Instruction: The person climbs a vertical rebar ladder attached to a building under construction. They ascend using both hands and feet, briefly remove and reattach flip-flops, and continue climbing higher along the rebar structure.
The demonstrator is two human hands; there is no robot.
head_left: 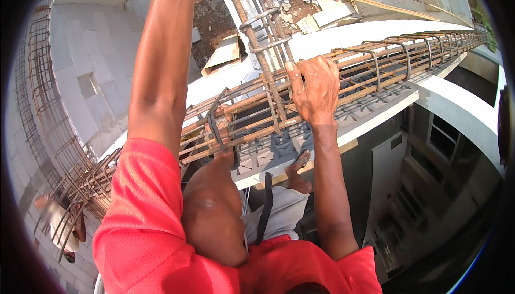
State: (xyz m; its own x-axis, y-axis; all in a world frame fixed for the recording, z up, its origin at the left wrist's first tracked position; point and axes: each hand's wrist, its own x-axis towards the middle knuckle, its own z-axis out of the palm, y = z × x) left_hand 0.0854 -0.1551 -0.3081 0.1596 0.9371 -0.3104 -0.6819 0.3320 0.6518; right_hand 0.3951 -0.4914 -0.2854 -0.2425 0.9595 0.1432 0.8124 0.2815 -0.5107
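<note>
Head view, the only one. A long cage of rust-brown ribbed steel bars (pixel 370 87) is seen running crosswise above a pale-edged grey ledge (pixel 370 125); whether the two touch cannot be told. It is bound at intervals by bent steel hoops (pixel 377 68). A narrower, upright-looking cage of thick brown steel bars (pixel 252 36) is met near the middle, its lower ends crossing the long cage just left of the bare right hand (pixel 316 90). Whether that joint is tied or loose cannot be made out.

Right hand: closed over the upper bars of the long cage, thumb toward the joint, fingertips hidden. Left hand: carried out past the upper edge, only the bare left forearm (pixel 161 47) being shown; its grip cannot be told.

Handling, as judged: the long cage should be found heavy and stiff, with little give except some sway or twist over its length. Fragility is not expected. Ribs and rust should give good friction, though skin may be scraped. Hold is best taken on the long bars between hoops; fingers should be kept clear of the crossing, where pinching is likely.
</note>
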